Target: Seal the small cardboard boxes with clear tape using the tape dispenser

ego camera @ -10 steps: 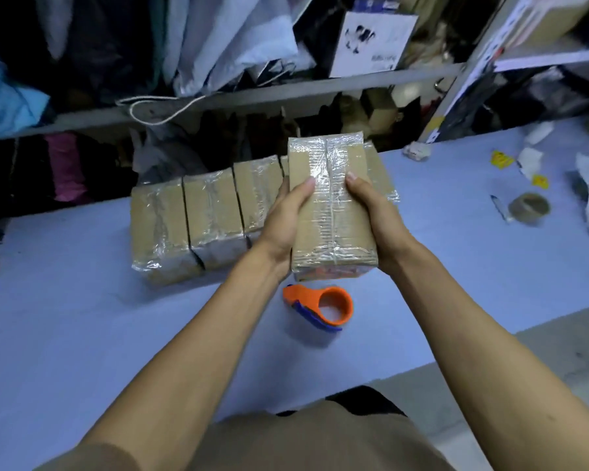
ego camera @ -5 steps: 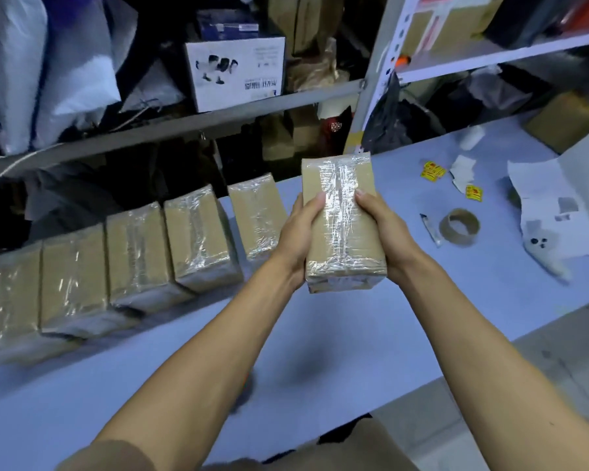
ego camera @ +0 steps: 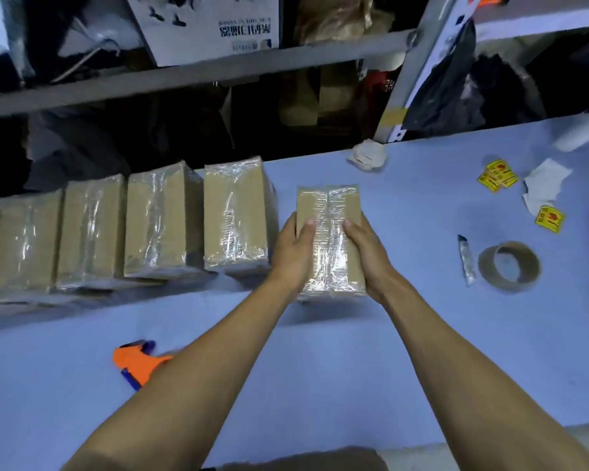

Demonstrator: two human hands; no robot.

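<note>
Both my hands hold a small cardboard box (ego camera: 330,205) wrapped in clear tape, low over the blue table (ego camera: 354,368). My left hand (ego camera: 291,256) grips its left side and my right hand (ego camera: 366,258) its right side, thumbs on top. Just to its left stands a row of several taped boxes (ego camera: 233,215) along the table's back edge. The orange and blue tape dispenser (ego camera: 136,362) lies on the table near my left forearm, which partly hides it.
An empty cardboard tape core (ego camera: 509,266) and a small cutter (ego camera: 466,260) lie to the right. Yellow stickers (ego camera: 497,175) and paper scraps (ego camera: 544,185) sit at the far right. Metal shelving (ego camera: 184,76) full of goods rises behind the table.
The held box has come down from chest height to the right end of the row. My view has swung right and down, and the tape dispenser is back in sight.
</note>
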